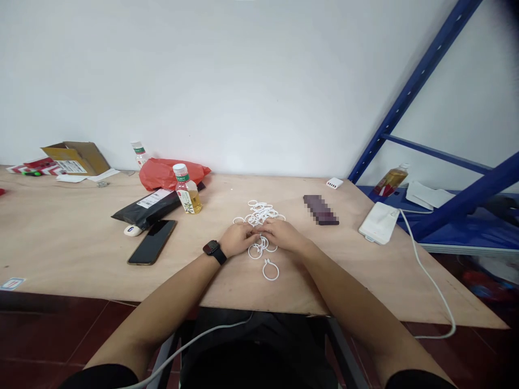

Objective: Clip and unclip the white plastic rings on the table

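Observation:
A loose pile of white curtain rings (259,214), each with a small tab, lies on the wooden table. My left hand (238,239) and my right hand (284,235) meet over the near side of this pile. Their fingers are curled together, with fingertips close to each other at a white curtain ring (264,243). The fingers hide part of that ring and its neighbours. Another ring (255,251) lies just below my left fingertips. One single ring (271,269) sits apart, closer to the table's front edge.
Left of my hands are a phone (152,242), a black parcel (150,208), a drink bottle (187,189) and a red bag (162,172). To the right lie a blurred dark item (321,209) and a white power bank (379,222) with a cable. A blue frame (413,86) stands beyond.

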The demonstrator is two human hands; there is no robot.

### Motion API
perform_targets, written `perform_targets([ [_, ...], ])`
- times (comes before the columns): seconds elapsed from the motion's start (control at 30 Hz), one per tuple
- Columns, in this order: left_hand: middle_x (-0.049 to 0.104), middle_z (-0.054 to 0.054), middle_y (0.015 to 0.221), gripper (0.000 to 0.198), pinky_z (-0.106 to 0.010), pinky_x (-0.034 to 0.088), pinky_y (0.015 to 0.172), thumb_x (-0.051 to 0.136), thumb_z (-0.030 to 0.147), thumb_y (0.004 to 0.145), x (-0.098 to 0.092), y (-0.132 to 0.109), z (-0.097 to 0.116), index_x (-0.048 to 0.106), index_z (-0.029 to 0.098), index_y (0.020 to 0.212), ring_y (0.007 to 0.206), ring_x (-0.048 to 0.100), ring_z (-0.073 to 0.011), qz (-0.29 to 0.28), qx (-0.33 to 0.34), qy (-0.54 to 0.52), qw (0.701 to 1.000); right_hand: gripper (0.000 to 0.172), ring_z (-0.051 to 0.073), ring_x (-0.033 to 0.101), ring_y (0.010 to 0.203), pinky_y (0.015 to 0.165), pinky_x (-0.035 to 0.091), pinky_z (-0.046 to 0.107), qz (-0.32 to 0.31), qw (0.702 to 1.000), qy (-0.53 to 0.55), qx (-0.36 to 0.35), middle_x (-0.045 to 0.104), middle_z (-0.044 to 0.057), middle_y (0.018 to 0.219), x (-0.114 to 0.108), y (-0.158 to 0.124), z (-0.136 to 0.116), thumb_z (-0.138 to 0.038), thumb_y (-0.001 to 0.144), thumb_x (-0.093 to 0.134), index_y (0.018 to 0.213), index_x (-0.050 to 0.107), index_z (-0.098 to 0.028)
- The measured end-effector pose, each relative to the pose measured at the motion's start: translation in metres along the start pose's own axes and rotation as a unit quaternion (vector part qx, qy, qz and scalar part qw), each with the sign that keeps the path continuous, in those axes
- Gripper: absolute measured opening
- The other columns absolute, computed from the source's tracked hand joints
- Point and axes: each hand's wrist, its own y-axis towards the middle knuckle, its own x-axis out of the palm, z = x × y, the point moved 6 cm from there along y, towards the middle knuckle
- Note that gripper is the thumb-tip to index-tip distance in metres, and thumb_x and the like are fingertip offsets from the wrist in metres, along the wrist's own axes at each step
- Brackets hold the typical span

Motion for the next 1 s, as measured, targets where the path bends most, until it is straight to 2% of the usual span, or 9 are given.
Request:
perform_targets([
  [0.13, 0.072, -0.004, 0.086, 0.016, -0.026, 0.045, 0.071, 0.056, 0.025, 0.085, 0.003, 0.002, -0.003, 0.072, 0.020, 0.087, 0.077, 0.062, -0.0164, -0.002, -0.014, 0.000, 1.000, 0.022, 0.015, 0.058, 0.081, 0.069, 0.040, 0.024, 0.002, 1.000, -0.004, 0.003, 0.063, 0.002, 0.088, 0.001, 0.001, -0.001, -0.017, 0.090, 0.057, 0.101, 0.073, -0.028],
  [0.23, 0.072, -0.004, 0.085, 0.017, -0.026, 0.046, 0.070, 0.057, 0.026, 0.085, 0.003, 0.003, -0.005, 0.072, 0.020, 0.088, 0.076, 0.062, -0.0164, -0.001, -0.022, -0.001, 1.000, 0.024, 0.016, 0.059, 0.083, 0.069, 0.041, 0.024, 0.006, 1.000, -0.006, -0.001, 0.064, 0.002, 0.089, 0.000, 0.002, -0.002, -0.013, 0.088, 0.056, 0.100, 0.072, -0.027],
  [0.43, 0.070, -0.008, 0.089, 0.018, -0.029, 0.046, 0.076, 0.055, 0.025, 0.089, 0.001, 0.004, -0.005, 0.072, 0.020, 0.087, 0.084, 0.062, -0.0207, -0.016, 0.023, 0.083, 0.996, 0.020, 0.017, 0.061, 0.092, 0.077, 0.045, 0.027, 0.013, 1.000, 0.002, -0.011, 0.067, 0.003, 0.097, 0.000, 0.005, -0.003, -0.013, 0.089, 0.055, 0.097, 0.070, -0.024],
  [0.63, 0.068, -0.008, 0.087, 0.018, -0.029, 0.046, 0.074, 0.055, 0.026, 0.090, 0.002, 0.005, -0.010, 0.071, 0.020, 0.084, 0.083, 0.062, -0.0203, -0.018, 0.023, 0.096, 0.995, 0.020, 0.019, 0.063, 0.091, 0.078, 0.046, 0.029, 0.012, 1.000, 0.005, -0.009, 0.069, 0.004, 0.098, 0.003, 0.006, -0.002, -0.018, 0.089, 0.057, 0.103, 0.070, -0.025],
  [0.83, 0.066, -0.009, 0.096, 0.023, -0.031, 0.047, 0.080, 0.049, 0.026, 0.093, -0.008, 0.010, 0.000, 0.072, 0.020, 0.096, 0.088, 0.062, -0.0204, 0.040, 0.042, 0.135, 0.989, 0.019, 0.019, 0.064, 0.094, 0.080, 0.047, 0.030, 0.073, 0.997, 0.020, 0.010, 0.071, 0.004, 0.103, -0.009, 0.006, 0.001, -0.016, 0.090, 0.055, 0.103, 0.068, -0.022],
  [1.0, 0.067, -0.010, 0.097, 0.023, -0.033, 0.048, 0.083, 0.050, 0.026, 0.094, -0.015, 0.017, 0.009, 0.072, 0.019, 0.094, 0.090, 0.062, -0.0212, 0.039, 0.060, 0.174, 0.982, 0.021, 0.018, 0.065, 0.089, 0.078, 0.047, 0.030, 0.109, 0.993, 0.046, 0.028, 0.072, 0.003, 0.101, -0.012, 0.006, 0.003, -0.013, 0.089, 0.056, 0.102, 0.069, -0.023],
])
